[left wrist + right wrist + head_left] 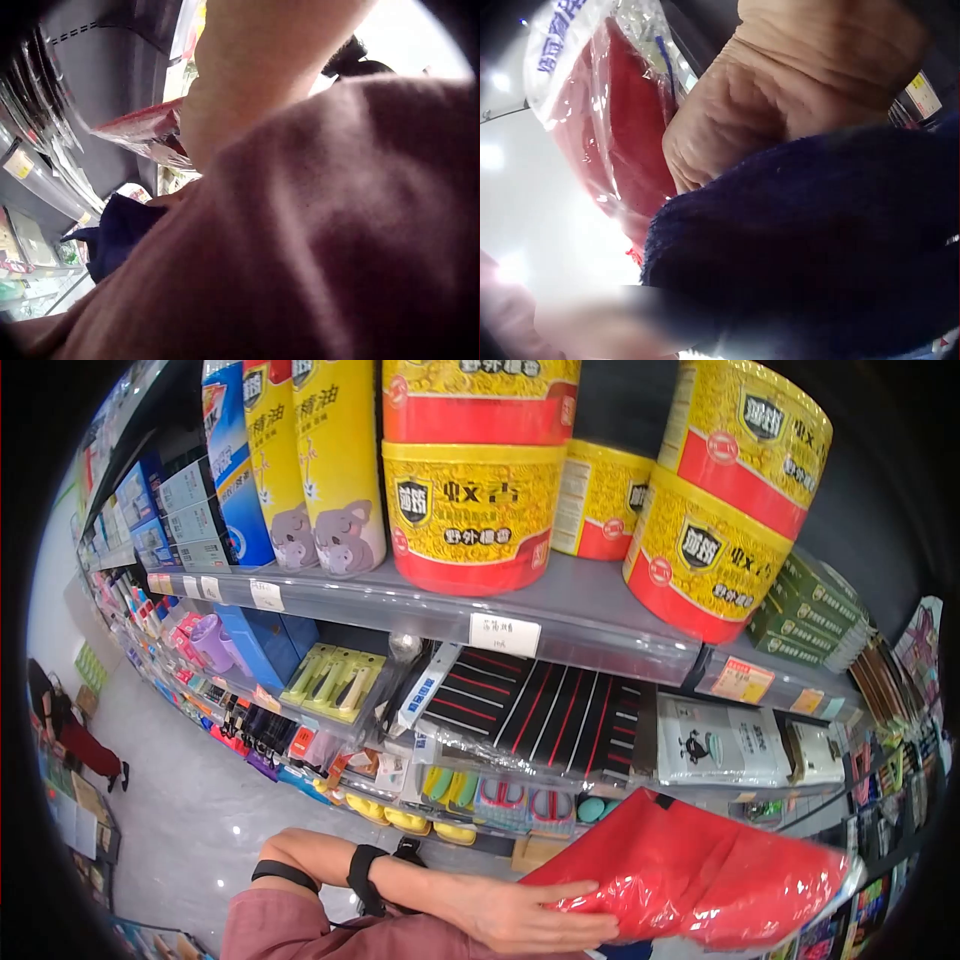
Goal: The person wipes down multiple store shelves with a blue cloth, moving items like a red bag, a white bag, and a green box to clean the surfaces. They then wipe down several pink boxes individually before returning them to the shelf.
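A red cloth article in a clear plastic bag slants across the lower right of the head view. My left hand holds it at its left end, thumb and fingers over the plastic. The right wrist view shows my right hand bent close against the same bag, its fingers hidden behind navy fuzzy cloth; I cannot tell what they grip. That navy cloth also shows in the left wrist view, below a forearm. A mauve sleeve blocks much of that view.
Yellow and red tubs and tall yellow cans stand on the upper shelf. Underneath lie black striped cloth packs and grey-white packets. Left of the shelving runs an aisle floor, with another person farther off.
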`<action>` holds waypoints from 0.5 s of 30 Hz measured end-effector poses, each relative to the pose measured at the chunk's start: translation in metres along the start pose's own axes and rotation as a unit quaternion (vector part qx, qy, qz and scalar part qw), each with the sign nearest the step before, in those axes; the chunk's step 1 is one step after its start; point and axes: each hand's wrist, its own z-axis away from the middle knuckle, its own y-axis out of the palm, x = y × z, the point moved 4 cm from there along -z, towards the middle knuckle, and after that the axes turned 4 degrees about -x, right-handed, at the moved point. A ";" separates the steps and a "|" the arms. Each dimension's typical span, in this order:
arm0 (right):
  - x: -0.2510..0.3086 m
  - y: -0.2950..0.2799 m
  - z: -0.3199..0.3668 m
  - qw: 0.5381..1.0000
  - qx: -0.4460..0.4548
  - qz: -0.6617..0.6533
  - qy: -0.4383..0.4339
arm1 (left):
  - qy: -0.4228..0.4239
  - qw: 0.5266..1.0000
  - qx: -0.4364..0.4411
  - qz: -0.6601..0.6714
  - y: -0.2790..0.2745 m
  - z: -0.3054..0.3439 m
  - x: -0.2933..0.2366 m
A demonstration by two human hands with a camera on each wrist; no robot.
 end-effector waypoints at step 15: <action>-0.037 0.022 -0.050 0.995 0.004 0.042 0.096 | -0.149 0.976 0.155 -0.037 0.003 0.064 0.007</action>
